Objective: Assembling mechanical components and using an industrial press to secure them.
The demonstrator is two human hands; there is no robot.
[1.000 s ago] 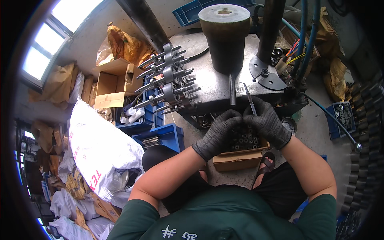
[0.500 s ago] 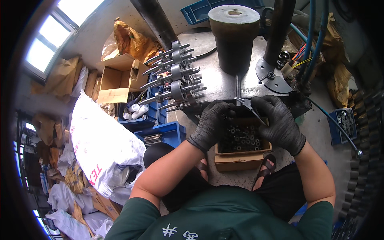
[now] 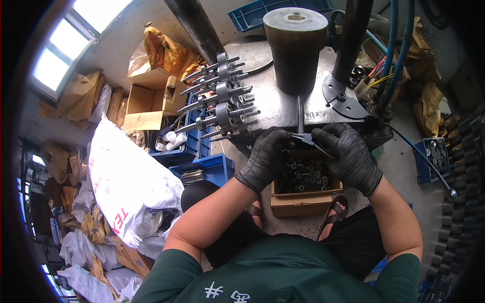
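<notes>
My right hand [image 3: 348, 159], in a dark glove, has its grip clenched around a pair of pliers [image 3: 309, 139], whose nose points toward ten o'clock and whose handles run back toward four, under my palm. My left hand [image 3: 267, 155], gloved alike, has its fingers bent in just beside the plier tips; I cannot tell whether that grip is closed on a small part, as the fingers hide it. The pliers sit between my two hands, in front of the near edge of the metal surface [image 3: 260, 101].

Taking the pliers as the clock's centre, a dark rod [image 3: 300, 112] stands out at twelve, running up to the base of a thick dark cylinder [image 3: 296, 63] with a pale round top. Between one and two lies a fan-shaped metal plate [image 3: 353, 107]. At ten, a cluster of collared shafts [image 3: 222, 91] lies along the side of the surface.

At six, below my hands, an open cardboard box [image 3: 305, 205] holds many small metal rings [image 3: 305, 178]. Near eight, a blue tray [image 3: 226, 169] carries flat strips [image 3: 192, 175], with a white sack [image 3: 124, 177] beyond it. At three, well apart, a blue bin [image 3: 427, 174] contains metal discs [image 3: 436, 151].
</notes>
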